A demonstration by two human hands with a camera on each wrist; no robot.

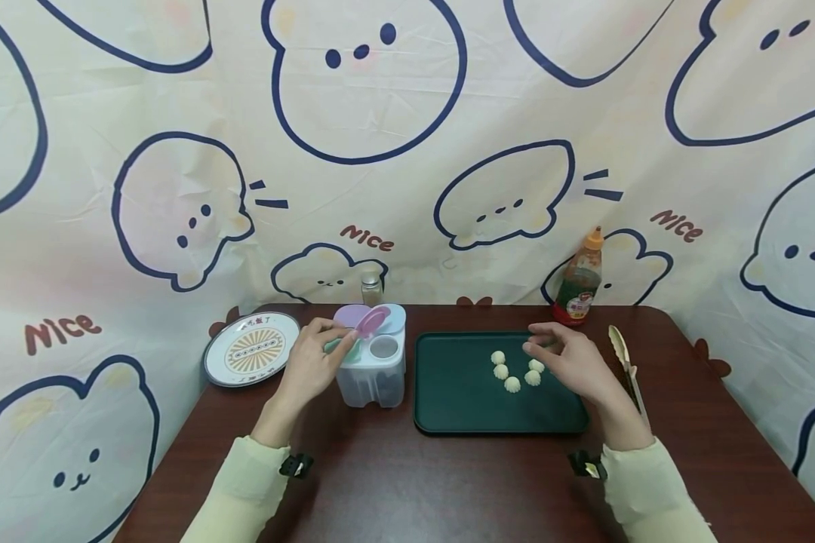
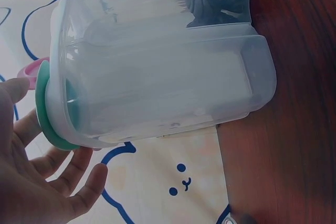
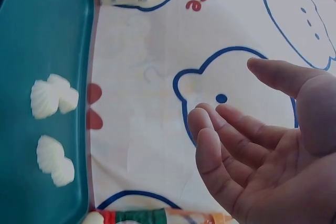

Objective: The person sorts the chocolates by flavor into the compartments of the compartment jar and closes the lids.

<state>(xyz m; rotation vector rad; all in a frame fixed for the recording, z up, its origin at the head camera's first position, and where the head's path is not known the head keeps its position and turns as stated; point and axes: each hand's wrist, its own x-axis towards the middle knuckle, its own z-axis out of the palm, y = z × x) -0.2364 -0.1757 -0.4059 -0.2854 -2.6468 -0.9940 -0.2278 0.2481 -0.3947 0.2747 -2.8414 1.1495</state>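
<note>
A clear, several-compartment storage box (image 1: 372, 383) stands left of centre with coloured round lids. My left hand (image 1: 315, 358) is at its top, thumb and forefinger pinching the edge of the raised pink lid (image 1: 373, 321), beside an uncovered round opening (image 1: 383, 347). In the left wrist view, the other fingers spread below the green lid (image 2: 50, 111). Dark ridged pieces (image 2: 207, 3) show inside the box. My right hand (image 1: 570, 358) is over the right part of the dark green tray (image 1: 455, 385), fingers loosely bent, holding nothing. Several small white ridged balls (image 1: 512, 385) lie on the tray.
A white patterned plate (image 1: 253, 351) leans at the back left. Behind the box stands a small glass jar (image 1: 371, 287). A sauce bottle (image 1: 579, 280) with an orange cap is at the back right, and tongs (image 1: 625, 362) lie right of my right hand.
</note>
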